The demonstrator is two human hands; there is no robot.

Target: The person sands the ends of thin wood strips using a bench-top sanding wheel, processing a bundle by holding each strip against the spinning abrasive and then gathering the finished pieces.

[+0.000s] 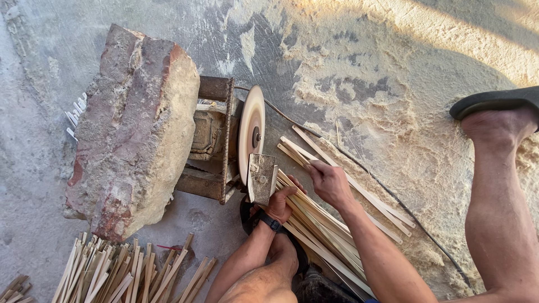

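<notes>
A bundle of thin wooden sticks [314, 224] is laid on the concrete floor [359, 67], just beside a round grinding disc [251, 132]. The bundle's upper end is gripped by the left hand [279, 203], which wears a dark wristband and lies beside a small flat block [261, 178] set against the disc. One stick [300, 151] is pinched in the closed right hand [328, 182]. A large rough stone [135, 129] is seen resting on the metal frame [216, 140]. More sticks [123, 272] are piled at the floor's lower left.
</notes>
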